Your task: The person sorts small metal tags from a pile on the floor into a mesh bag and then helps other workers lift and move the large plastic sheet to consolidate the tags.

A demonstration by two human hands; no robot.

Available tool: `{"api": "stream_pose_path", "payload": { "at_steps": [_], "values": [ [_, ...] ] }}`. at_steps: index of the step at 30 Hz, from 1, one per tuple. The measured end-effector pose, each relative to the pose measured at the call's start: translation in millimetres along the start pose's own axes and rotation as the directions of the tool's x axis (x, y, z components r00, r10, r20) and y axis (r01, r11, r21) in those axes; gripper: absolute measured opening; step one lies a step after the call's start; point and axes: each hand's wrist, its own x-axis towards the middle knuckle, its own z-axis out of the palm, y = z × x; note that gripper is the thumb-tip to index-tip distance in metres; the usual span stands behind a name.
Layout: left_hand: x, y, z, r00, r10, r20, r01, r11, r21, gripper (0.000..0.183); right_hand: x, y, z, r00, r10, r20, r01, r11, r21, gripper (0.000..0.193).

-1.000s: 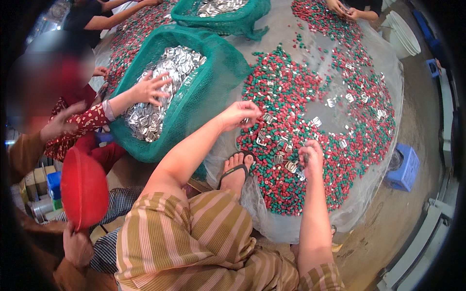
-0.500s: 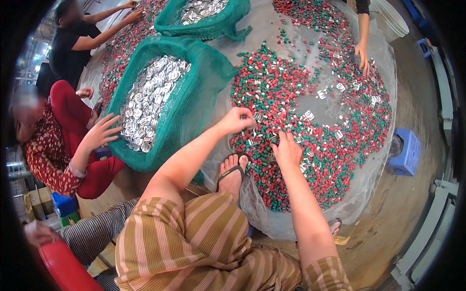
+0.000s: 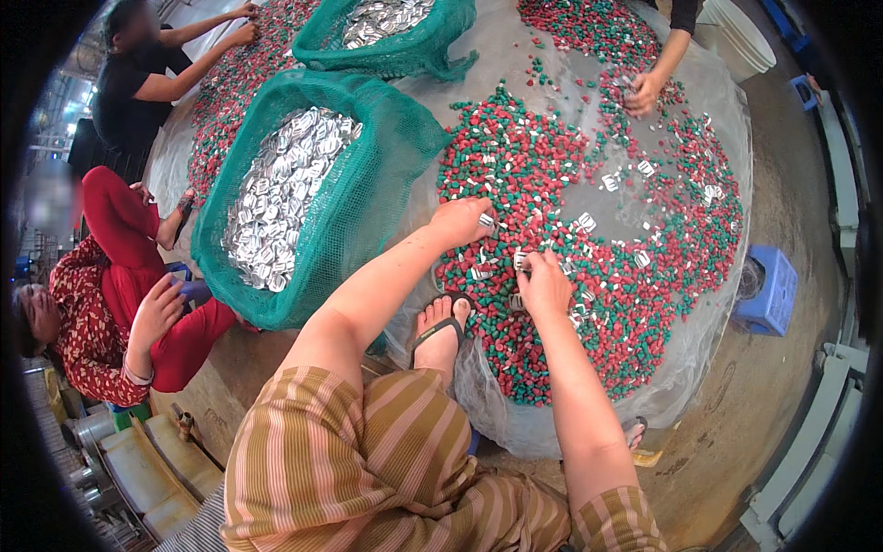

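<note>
Over the heap of small red and green pebble-like pieces [image 3: 515, 147], both my hands work close together. My left hand [image 3: 460, 224] pinches a small silver slotted buckle [image 3: 487, 220] between thumb and fingers. Nearer to me and to the right, my right hand [image 3: 546, 287] is closed with another silver buckle [image 3: 521, 261] at its fingertips. More buckles lie scattered among the pieces, such as one loose buckle [image 3: 586, 222] right of my hands. Left of the heap stands a basket lined with green mesh [image 3: 368, 156], holding many silver buckles [image 3: 285, 198].
A second green mesh basket [image 3: 368, 60] with buckles stands farther back. A co-worker's hand [image 3: 646, 92] reaches into the heap at far right. Another person in red [image 3: 120, 285] sits at left. A blue stool [image 3: 768, 290] and white bucket [image 3: 736, 41] are at right.
My left hand has shifted slightly right, showing the buckle at its fingertips. The co-worker's hand at far right has moved up and left. The seated person at left has leaned lower.
</note>
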Motion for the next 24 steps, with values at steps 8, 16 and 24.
{"api": "stream_pose_path", "payload": {
  "at_steps": [8,16,24],
  "values": [
    [-7.3,-21.0,-8.8,0.940,-0.207,0.271,0.341,0.591,-0.731,0.024,21.3,47.1,-4.4,0.922,0.350,0.167,-0.320,0.446,0.836,0.011],
    [-54.9,-4.5,5.3,0.985,0.048,0.166,0.052,0.834,-0.549,0.021,24.3,12.1,-2.3,0.962,0.131,0.241,-0.222,0.886,0.407,0.023],
    [-67.6,18.5,8.0,0.999,0.052,-0.008,-0.052,0.997,-0.054,0.019,16.8,3.6,1.7,0.993,0.027,0.117,-0.022,0.999,-0.045,0.030]
  ]
}}
